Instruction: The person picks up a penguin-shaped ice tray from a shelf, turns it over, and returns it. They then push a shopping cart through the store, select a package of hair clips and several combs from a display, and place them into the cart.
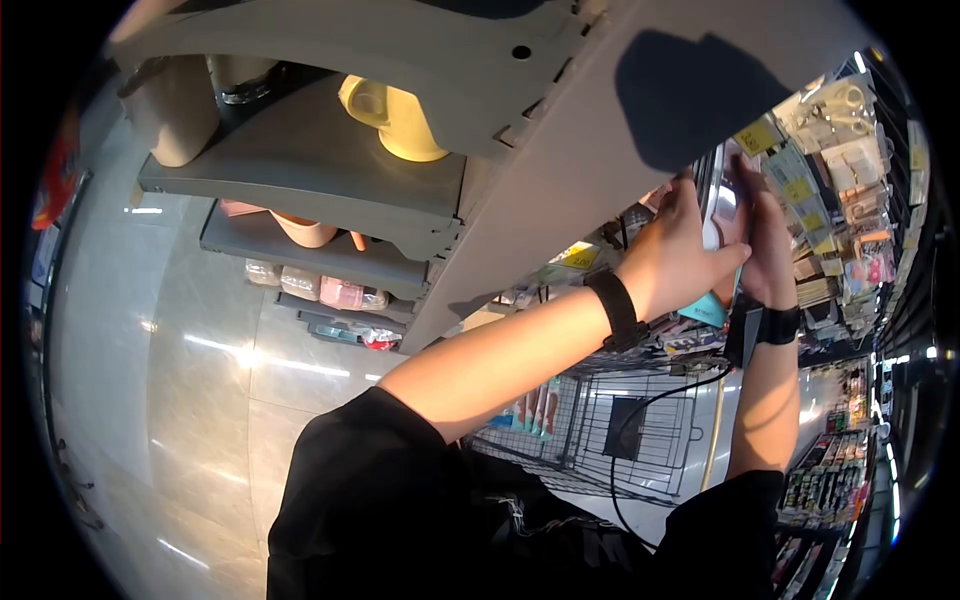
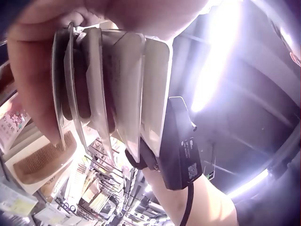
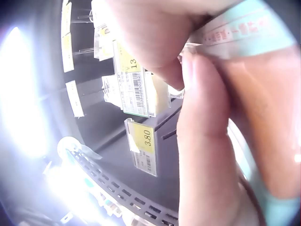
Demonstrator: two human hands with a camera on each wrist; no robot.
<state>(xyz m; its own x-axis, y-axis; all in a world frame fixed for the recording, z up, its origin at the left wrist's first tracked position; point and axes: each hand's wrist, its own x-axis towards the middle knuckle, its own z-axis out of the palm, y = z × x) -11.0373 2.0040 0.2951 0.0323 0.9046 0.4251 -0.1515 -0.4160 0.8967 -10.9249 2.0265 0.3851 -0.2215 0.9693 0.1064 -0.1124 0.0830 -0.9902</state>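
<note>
My left hand (image 1: pixel 685 250) grips a stack of several clear-fronted blister packs (image 2: pixel 113 89) up at a display of hanging goods. In the left wrist view its thumb (image 2: pixel 33 84) wraps the stack's left side. My right hand (image 1: pixel 765 250) is raised just beside it, on the other side of the same packs (image 1: pixel 715 215). In the right wrist view its fingers (image 3: pixel 207 141) pinch a pack with a teal card edge (image 3: pixel 244 28). A teal corner (image 1: pixel 705 310) shows below the hands. What the packs contain is hidden.
Pegs with carded goods (image 1: pixel 840 170) and yellow price tags (image 3: pixel 143 139) fill the wall ahead; a packed wooden comb (image 2: pixel 42 160) hangs close by. A grey shelf (image 1: pixel 300 160) with a yellow mug (image 1: pixel 400 120) juts out at left. A wire basket (image 1: pixel 620 420) stands below.
</note>
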